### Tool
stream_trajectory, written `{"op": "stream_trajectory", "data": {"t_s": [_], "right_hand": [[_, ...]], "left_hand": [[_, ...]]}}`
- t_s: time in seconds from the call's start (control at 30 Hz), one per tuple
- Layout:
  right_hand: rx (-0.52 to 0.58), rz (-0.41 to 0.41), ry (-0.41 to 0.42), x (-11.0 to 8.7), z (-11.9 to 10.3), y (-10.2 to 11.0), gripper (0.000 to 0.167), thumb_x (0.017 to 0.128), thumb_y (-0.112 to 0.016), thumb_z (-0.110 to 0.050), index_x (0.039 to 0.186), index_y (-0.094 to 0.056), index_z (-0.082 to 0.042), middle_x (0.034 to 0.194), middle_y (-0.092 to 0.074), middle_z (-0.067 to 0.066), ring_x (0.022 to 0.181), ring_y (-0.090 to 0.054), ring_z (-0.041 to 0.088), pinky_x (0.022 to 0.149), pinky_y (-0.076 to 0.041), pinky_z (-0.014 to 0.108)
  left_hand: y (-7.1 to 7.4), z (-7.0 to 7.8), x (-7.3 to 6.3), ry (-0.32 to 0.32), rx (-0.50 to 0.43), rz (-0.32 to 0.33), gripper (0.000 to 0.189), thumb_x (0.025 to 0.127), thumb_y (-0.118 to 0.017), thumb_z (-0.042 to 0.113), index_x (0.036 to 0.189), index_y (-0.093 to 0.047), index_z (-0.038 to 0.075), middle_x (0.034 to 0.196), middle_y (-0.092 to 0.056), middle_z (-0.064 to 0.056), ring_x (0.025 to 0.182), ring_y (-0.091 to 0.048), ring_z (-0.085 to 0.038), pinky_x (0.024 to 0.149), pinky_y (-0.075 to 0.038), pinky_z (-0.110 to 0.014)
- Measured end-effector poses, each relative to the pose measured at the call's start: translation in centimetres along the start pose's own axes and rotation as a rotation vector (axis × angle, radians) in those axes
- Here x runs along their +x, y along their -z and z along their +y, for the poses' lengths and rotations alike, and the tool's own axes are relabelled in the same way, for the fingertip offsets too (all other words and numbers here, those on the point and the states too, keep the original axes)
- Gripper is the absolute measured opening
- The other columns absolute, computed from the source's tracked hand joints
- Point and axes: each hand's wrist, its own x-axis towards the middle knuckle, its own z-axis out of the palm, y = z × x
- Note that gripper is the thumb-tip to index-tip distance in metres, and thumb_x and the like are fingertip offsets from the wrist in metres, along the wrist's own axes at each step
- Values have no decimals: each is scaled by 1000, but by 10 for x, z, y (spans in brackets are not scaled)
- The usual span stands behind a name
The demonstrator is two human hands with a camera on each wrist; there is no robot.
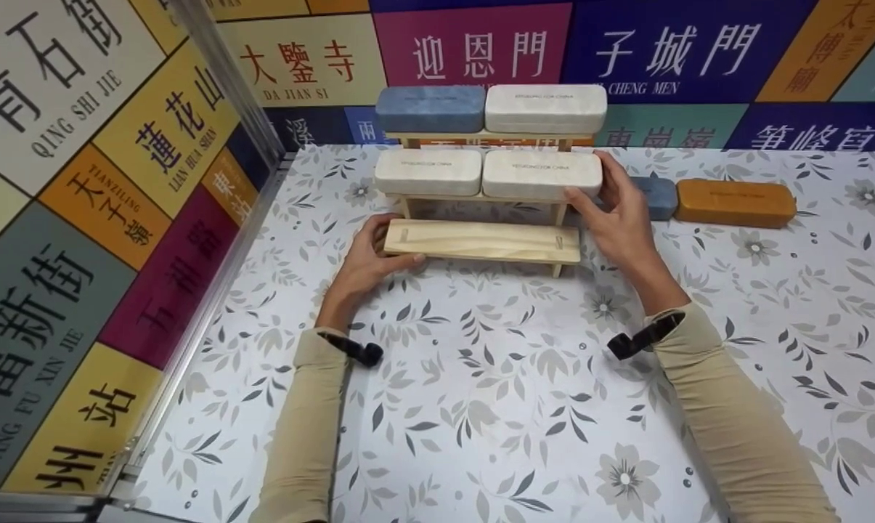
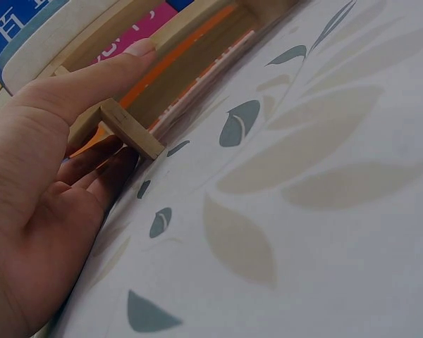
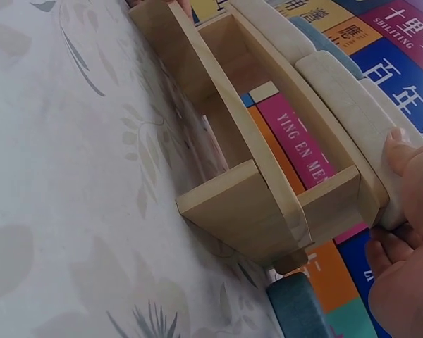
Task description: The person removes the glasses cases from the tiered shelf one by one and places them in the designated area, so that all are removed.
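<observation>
A three-tier wooden stand (image 1: 481,243) stands on the table, its lowest step bare. My left hand (image 1: 368,258) grips the left end of that step, thumb along the front edge; the left wrist view shows the fingers reaching past the end. On the middle tier sit two white glasses cases side by side. My right hand (image 1: 621,211) holds the right-hand white case (image 1: 542,174) at its right end, thumb (image 3: 398,149) on the front side. The left white case (image 1: 428,173) is beside it. Above, a blue case (image 1: 430,109) and another white case (image 1: 546,109) fill the top tier.
Right of the stand, a second blue case (image 1: 661,198), partly hidden by my right hand, lies next to an orange case (image 1: 736,203) on the flower-patterned tablecloth (image 1: 481,407). Colourful sign-covered walls (image 1: 473,47) rise behind and at the left.
</observation>
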Motion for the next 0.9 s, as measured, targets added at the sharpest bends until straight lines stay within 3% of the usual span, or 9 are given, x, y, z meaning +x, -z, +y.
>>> {"op": "stream_trajectory", "data": {"t_s": [0.37, 0.63, 0.9], "right_hand": [[7, 12, -1, -6, 0, 4, 78, 104, -76, -22, 169, -35, -12, 175, -39, 11, 158, -45, 26, 122, -45, 27], [157, 48, -5, -9, -1, 11, 81, 101, -78, -11, 169, -34, -6, 175, -36, 17, 164, -36, 26, 127, -39, 26], [254, 72, 29, -13, 0, 19, 78, 99, -79, -5, 166, -39, -5, 169, -43, 19, 156, -47, 32, 118, -48, 24]], "left_hand": [[0, 0, 0, 0, 9, 5, 86, 83, -95, 11, 155, -47, 10, 149, -61, -11, 137, -61, -25, 120, -47, -40], [-1, 1, 0, 7, -30, 2, 87, 83, -95, 9, 155, -47, 10, 146, -63, -12, 133, -64, -27, 112, -53, -36], [-2, 1, 0, -5, -51, -9, 86, 83, -94, 6, 155, -46, 11, 147, -62, -11, 133, -64, -27, 110, -54, -34]]}}
